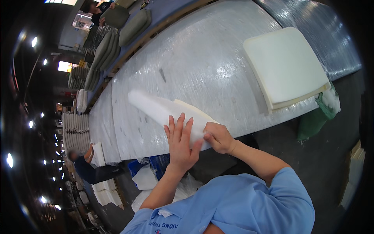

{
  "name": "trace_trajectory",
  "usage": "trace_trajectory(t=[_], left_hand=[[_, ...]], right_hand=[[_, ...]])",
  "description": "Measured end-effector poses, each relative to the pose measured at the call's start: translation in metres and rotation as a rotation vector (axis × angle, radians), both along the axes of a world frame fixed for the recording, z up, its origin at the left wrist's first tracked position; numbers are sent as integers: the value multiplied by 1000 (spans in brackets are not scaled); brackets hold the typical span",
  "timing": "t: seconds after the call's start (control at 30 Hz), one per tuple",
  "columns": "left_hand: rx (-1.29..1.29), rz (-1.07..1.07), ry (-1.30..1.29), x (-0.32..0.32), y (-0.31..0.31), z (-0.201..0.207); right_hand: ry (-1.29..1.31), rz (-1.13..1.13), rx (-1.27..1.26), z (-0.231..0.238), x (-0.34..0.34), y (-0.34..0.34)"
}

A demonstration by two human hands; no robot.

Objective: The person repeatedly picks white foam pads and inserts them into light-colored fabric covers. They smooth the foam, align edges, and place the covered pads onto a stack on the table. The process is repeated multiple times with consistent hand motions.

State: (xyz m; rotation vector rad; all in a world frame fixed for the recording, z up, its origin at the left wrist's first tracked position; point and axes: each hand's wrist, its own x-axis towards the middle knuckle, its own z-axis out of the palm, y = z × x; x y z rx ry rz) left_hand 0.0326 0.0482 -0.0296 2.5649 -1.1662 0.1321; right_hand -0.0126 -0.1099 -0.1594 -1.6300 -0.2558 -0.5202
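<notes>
Desk (187,58): long, pale, with a glossy, wrinkled film surface; a dark mark (162,75) near its middle.
Piece in hand: one white pad (152,105), long and narrow as seen; lies slantwise at the desk's near edge, its far end toward the left, its near end under both hands.
Second layer: a cream strip (194,110) showing along the pad's far side.
Left hand (180,144): laid on top of the white pad, fingers extended and slightly apart; grip not closed.
Right hand (219,137): at the pad's right end, fingers curled; grip clamped on the white pad.
Stack, right: cream-white panels (286,64) with rounded corners, layered at the desk's right end.
Sack: green (317,119), white filling (331,99) at its mouth, beside the desk's right corner.
Crate: blue (159,165), below the near edge, white material (145,178) just beside it.
Far bench: blue top, grey-green cushions (134,29) in piles.
Co-worker, upper left: hands on a grey-green cushion (115,16).
Co-worker, lower left: dark clothing (89,170), a hand at a white piece (98,154).
Cushion pile, left: pale, tall (76,128).
</notes>
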Motion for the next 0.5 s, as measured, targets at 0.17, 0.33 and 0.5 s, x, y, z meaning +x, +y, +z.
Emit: trace_trajectory(t=[0.17, 0.33, 0.5], left_hand=[[95, 1, -78, -10, 16, -8], [71, 28, -115, -14, 19, -14], [89, 82, -142, -20, 18, -17]], right_hand=[[70, 217, 39, 3, 2, 1], [352, 481, 82, 9, 15, -12], [412, 431, -33, 0, 24, -8]])
